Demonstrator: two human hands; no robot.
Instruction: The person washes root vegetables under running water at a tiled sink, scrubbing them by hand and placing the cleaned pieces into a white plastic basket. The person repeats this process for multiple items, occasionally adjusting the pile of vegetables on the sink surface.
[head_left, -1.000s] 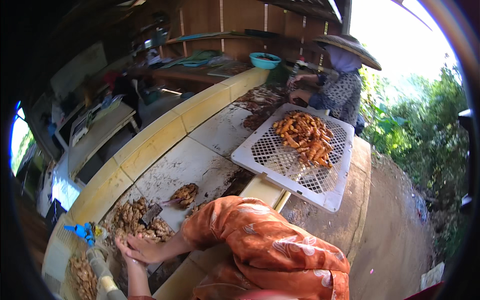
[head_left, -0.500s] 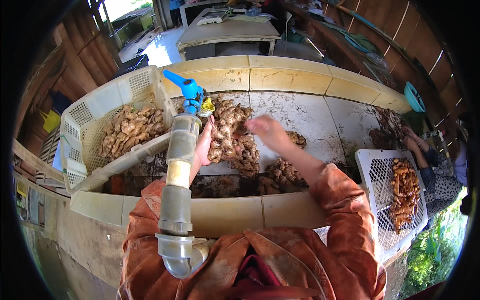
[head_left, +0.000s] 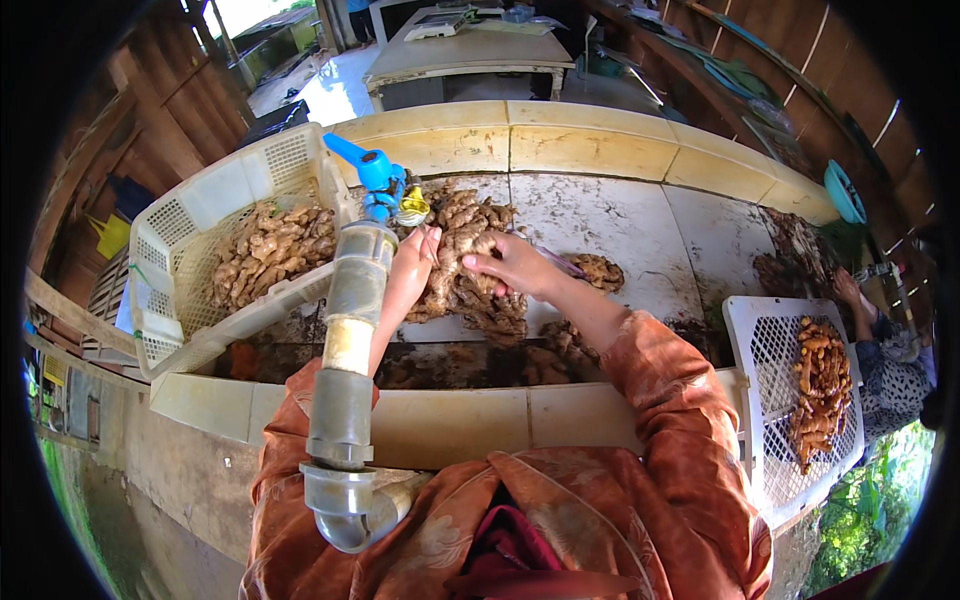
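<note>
A large cluster of muddy ginger root is held up over the tiled basin, between my two hands. My left hand grips its left side, fingers closed by the tap. From the right, my right hand pinches the same ginger between thumb and fingers. Behind it, more ginger lies near the tap. A thin purplish object, partly hidden by my right wrist, rests beside another ginger piece. Further soiled ginger sits along the near inner edge.
A grey pipe with a blue-handled tap rises before my left arm. A cream crate holding ginger stands at left. On the right, a white mesh tray carries cleaner ginger; beyond it are another person's hands. Wet dirt covers parts of the basin.
My right hand has moved left and down from above the ginger and now pinches it. My left hand has shifted slightly, its fingers now closed on the cluster. The view has tilted a little.
</note>
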